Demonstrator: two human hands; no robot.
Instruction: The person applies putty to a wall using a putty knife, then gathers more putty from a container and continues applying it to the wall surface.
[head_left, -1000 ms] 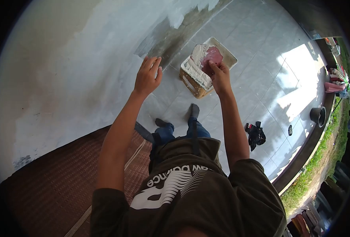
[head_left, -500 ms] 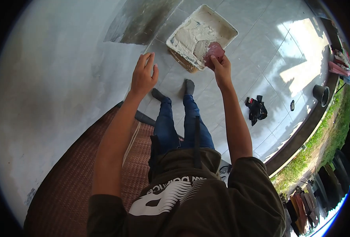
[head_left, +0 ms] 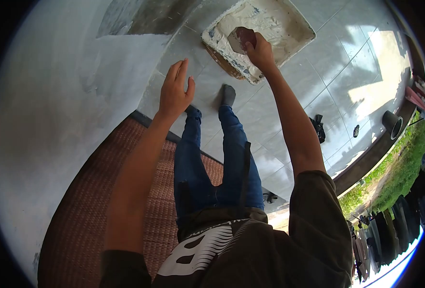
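Presently, maroon scraper held over a tray of white paste

From my remote post, I have the right hand clamped on the scraper; whether its blade touches the paste, I cannot tell. My left hand hangs near the pale wall, fingers extended, thumb spread, apart from the tray.

Reddish woven mat at lower left. Black bundle lies on grey tiled floor. Dark bucket near grass.
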